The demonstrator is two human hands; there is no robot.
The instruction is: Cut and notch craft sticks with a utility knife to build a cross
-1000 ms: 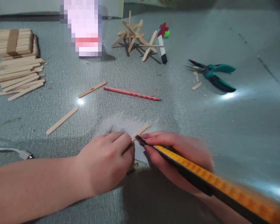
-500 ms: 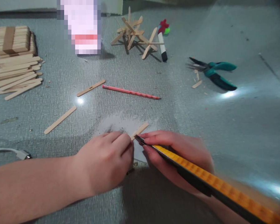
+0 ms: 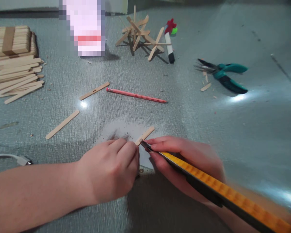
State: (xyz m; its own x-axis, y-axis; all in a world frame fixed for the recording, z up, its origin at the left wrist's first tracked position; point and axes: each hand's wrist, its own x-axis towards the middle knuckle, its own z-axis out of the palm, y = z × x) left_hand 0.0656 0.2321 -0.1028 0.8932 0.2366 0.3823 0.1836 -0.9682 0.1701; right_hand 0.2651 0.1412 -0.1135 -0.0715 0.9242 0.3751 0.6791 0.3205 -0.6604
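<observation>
My left hand [image 3: 111, 168] is closed on a wooden craft stick [image 3: 147, 132], pressing it down over a worn pale patch [image 3: 126, 124] of the table. The stick slants up to the right, its near end hidden under my fingers. In my right hand [image 3: 184, 158] is a yellow and black utility knife [image 3: 203, 176], gripped close to its blade between thumb and fingers. The blade tip touches the stick just right of my left knuckles, by a small mark. The knife's long body runs to the lower right corner.
Loose sticks [image 3: 19, 77] and a banded bundle [image 3: 9, 40] lie left. A plain stick [image 3: 62, 125], a slotted stick [image 3: 94, 91] and a pink pencil [image 3: 137, 95] lie ahead. Beyond are joined sticks [image 3: 137, 32] and a white marker [image 3: 169, 48]; pliers [image 3: 229, 76] rest right, a cable [image 3: 7, 156] left.
Both hands stay almost in place. The knife and my right hand have shifted very slightly, with the blade tip still on the stick.
</observation>
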